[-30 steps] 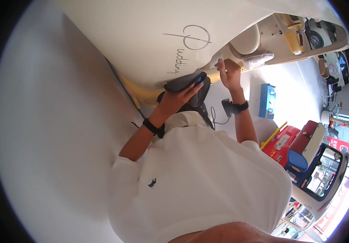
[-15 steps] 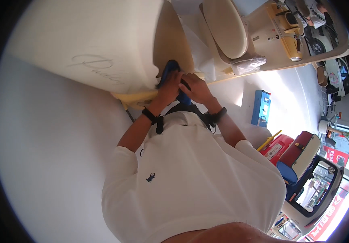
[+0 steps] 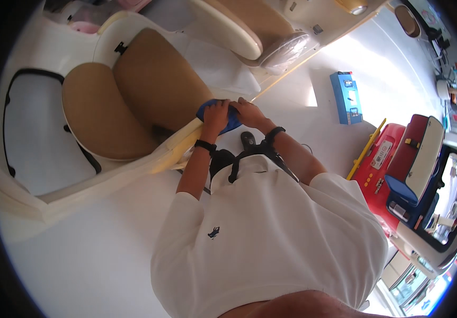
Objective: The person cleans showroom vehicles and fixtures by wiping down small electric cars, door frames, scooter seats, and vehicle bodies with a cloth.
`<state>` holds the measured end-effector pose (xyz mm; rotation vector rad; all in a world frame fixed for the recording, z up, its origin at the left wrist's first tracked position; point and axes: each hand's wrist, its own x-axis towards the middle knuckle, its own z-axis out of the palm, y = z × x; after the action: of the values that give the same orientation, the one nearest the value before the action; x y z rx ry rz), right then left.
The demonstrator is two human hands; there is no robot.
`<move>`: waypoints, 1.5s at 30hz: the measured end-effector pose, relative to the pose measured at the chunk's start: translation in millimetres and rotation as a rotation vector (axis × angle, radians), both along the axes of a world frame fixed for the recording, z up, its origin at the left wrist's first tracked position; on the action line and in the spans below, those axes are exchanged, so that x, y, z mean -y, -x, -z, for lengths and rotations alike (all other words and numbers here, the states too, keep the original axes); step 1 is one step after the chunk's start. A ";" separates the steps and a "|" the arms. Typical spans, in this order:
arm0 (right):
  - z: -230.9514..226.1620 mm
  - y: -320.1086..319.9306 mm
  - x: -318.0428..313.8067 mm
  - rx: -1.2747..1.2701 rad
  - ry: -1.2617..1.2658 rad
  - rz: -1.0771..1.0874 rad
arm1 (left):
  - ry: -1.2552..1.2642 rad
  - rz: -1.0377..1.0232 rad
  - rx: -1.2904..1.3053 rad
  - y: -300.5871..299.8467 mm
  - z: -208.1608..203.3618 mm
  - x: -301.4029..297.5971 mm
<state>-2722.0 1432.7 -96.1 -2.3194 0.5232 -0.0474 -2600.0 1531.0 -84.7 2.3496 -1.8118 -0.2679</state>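
My left hand [image 3: 216,114] and my right hand [image 3: 249,112] are side by side, both pressed on a blue cloth [image 3: 232,123]. The cloth lies against the cream sill edge [image 3: 183,139] of a small open vehicle, just beside its tan seat cushion [image 3: 154,85]. A second tan cushion [image 3: 93,114] lies to the left of it. Each wrist wears a black band. My white polo shirt [image 3: 271,233] fills the lower middle of the view, and black straps hang at my chest.
A blue box [image 3: 347,98] lies on the white floor to the right. A red and dark red ride-on car [image 3: 398,159] stands at the right with a yellow stick [image 3: 366,148] beside it. Another cream vehicle with a tan seat [image 3: 249,26] stands at the top.
The view has swung from a plain cream panel to the tan seats. My hands have stayed together on the blue cloth, now at the sill edge beside the seat.
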 end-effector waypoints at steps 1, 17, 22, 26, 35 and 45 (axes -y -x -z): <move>4.0 8.2 5.1 -0.010 -0.017 0.023 | -0.057 0.025 -0.104 -0.8 18.6 3.0; -23.6 42.0 124.3 0.066 0.175 0.594 | 0.378 0.081 -0.284 34.0 4.6 197.6; -5.4 -3.0 174.7 0.064 0.310 0.561 | 0.295 0.052 -0.329 -5.6 72.1 252.8; 8.4 -9.6 189.6 -0.144 0.166 0.503 | 0.342 0.010 -0.361 -2.4 106.8 263.4; 14.6 9.5 240.4 -0.078 0.113 0.591 | 0.112 0.220 -0.453 1.2 51.7 327.5; 53.3 51.0 243.8 0.112 -0.188 0.440 | 0.147 0.437 0.197 37.2 41.0 299.0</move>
<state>-2773.0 1188.9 -149.4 -1.9695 0.9295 -0.3214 -2637.2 1232.1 -125.7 1.9198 -2.3390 0.0494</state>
